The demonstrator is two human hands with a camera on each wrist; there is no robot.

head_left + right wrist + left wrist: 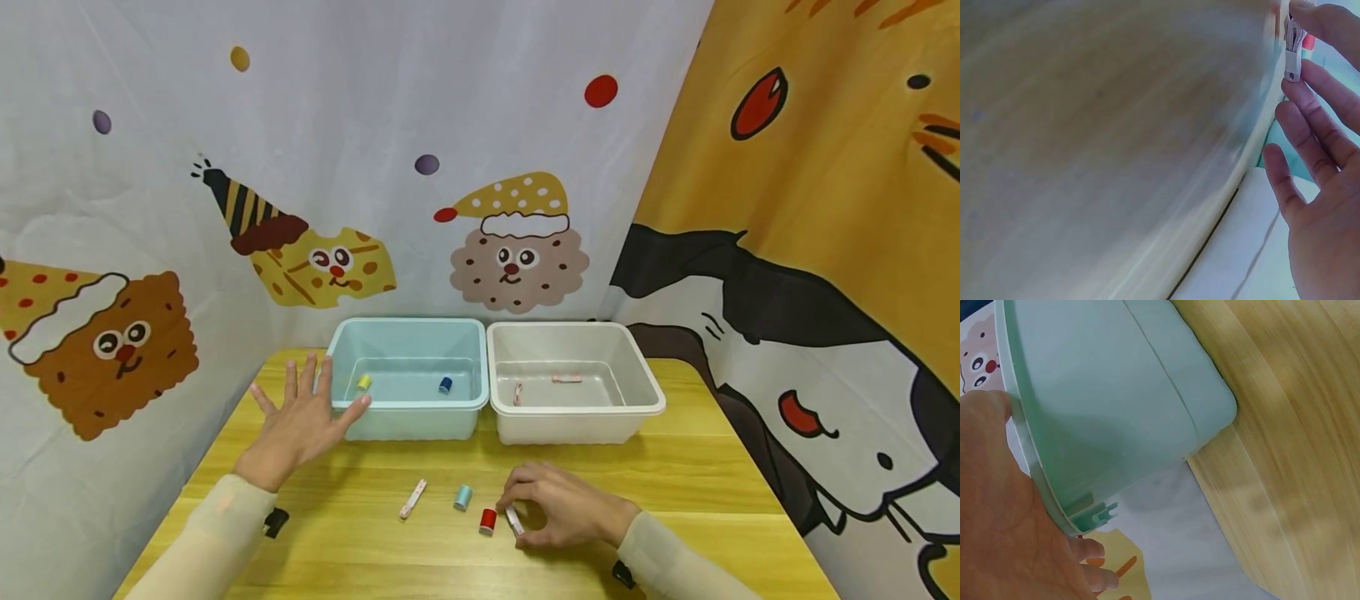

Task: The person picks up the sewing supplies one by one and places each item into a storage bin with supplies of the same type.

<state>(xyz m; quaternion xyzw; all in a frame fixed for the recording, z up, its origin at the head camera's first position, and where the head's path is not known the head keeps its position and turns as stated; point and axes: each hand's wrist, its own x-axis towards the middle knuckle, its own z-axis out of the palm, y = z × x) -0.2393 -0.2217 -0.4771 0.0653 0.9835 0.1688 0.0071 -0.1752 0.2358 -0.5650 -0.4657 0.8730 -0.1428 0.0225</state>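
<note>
My right hand (558, 504) pinches a small white folded measuring tape (514, 521) end to end between thumb and fingers, low over the table. In the right wrist view the tape (1294, 53) shows its folded layers and a white band. Just left of it a red thread spool (487, 522) stands on the table, with a light blue spool (462, 498) and another folded tape (412, 500) farther left. My left hand (303, 425) has its fingers spread beside the light blue bin (408, 422), the thumb right at its rim.
In the blue bin lie a yellow spool (363, 382) and a dark blue spool (446, 385). A white bin (573, 427) stands right next to it, holding two folded tapes (566, 379). Behind the wooden table (360, 558) hangs a cartoon-printed curtain (337, 100).
</note>
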